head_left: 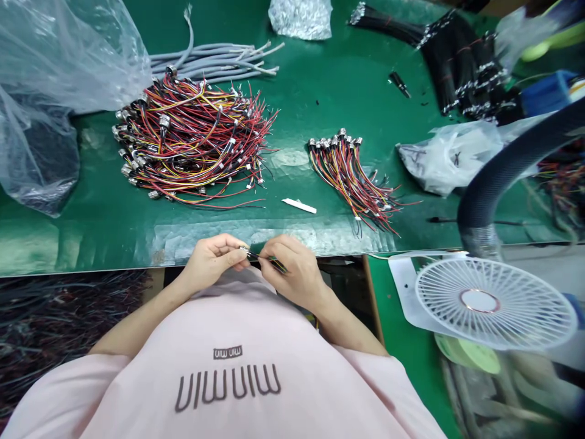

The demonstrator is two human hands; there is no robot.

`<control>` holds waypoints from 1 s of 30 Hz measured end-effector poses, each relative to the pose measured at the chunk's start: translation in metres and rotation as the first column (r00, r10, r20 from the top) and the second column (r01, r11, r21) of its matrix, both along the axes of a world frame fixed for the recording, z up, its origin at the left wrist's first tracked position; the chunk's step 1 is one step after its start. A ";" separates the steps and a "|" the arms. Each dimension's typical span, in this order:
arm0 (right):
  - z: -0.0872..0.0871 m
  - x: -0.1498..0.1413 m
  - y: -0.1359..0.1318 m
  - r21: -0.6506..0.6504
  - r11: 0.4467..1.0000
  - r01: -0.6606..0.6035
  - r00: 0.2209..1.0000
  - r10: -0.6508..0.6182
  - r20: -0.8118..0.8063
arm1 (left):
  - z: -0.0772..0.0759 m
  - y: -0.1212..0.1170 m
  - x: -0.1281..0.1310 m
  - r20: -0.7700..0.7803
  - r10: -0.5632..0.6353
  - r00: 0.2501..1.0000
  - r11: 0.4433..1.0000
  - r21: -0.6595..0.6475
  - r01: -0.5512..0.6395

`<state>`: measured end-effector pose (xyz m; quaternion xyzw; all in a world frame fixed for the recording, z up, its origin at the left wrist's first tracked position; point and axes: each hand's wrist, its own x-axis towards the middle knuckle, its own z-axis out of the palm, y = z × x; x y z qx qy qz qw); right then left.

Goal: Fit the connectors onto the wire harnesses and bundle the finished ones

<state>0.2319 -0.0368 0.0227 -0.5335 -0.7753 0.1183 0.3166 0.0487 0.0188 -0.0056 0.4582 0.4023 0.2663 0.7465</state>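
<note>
Close to my body, at the table's front edge, my left hand (214, 259) pinches the metal end of a wired connector (245, 250). My right hand (292, 268) has its fingers closed on the wires just behind that connector; black and yellow strands show beneath the fingers. A large pile of wired connectors (192, 140) with red, yellow, black and white leads lies beyond my left hand. Farther right sits a smaller bundle of the same wired connectors (350, 174), metal ends pointing away from me. A white pen-like stick (299, 205) rests between the two groups.
Grey cables (214, 61) and a clear plastic bag (68, 55) are at the back left. Black cable bundles (450, 61) lie back right. A black flexible hose (507, 158) arches over the right side, above a white fan (496, 302).
</note>
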 end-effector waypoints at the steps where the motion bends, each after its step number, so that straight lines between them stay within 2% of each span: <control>1: 0.000 -0.001 0.000 -0.001 1.000 0.010 1.000 -0.010 -0.004 | 0.000 0.000 0.000 0.003 0.001 1.000 1.000 0.000 -0.001; 7: -0.005 -0.007 0.001 -0.017 1.000 0.017 0.999 -0.017 -0.030 | -0.002 -0.002 0.001 0.018 0.016 1.000 1.000 0.019 -0.016; 11: -0.006 -0.009 0.005 -0.073 0.997 0.007 0.996 -0.014 -0.093 | -0.002 -0.001 0.002 0.033 0.011 0.999 1.000 0.021 -0.012; 17: 0.004 0.011 0.007 -0.230 0.959 -0.165 0.964 0.107 -0.245 | -0.005 0.002 -0.002 0.048 0.029 0.998 1.000 -0.007 -0.028; 21: 0.005 0.021 0.003 -0.302 0.933 -0.197 0.953 0.111 -0.281 | -0.008 0.002 -0.003 0.054 0.019 0.998 1.000 0.015 -0.020; 23: 0.004 0.023 0.002 -0.291 0.937 -0.194 0.953 0.110 -0.282 | -0.009 0.003 -0.003 0.056 -0.002 0.998 1.000 0.030 0.000; 27: 0.005 0.023 0.003 -0.173 0.953 -0.250 0.948 0.204 -0.244 | -0.007 0.003 -0.001 0.055 -0.011 0.998 0.999 0.050 0.008; 30: 0.003 0.018 0.003 -0.139 0.955 -0.262 0.949 0.229 -0.217 | -0.005 0.002 -0.001 0.050 -0.001 0.999 0.999 0.052 -0.001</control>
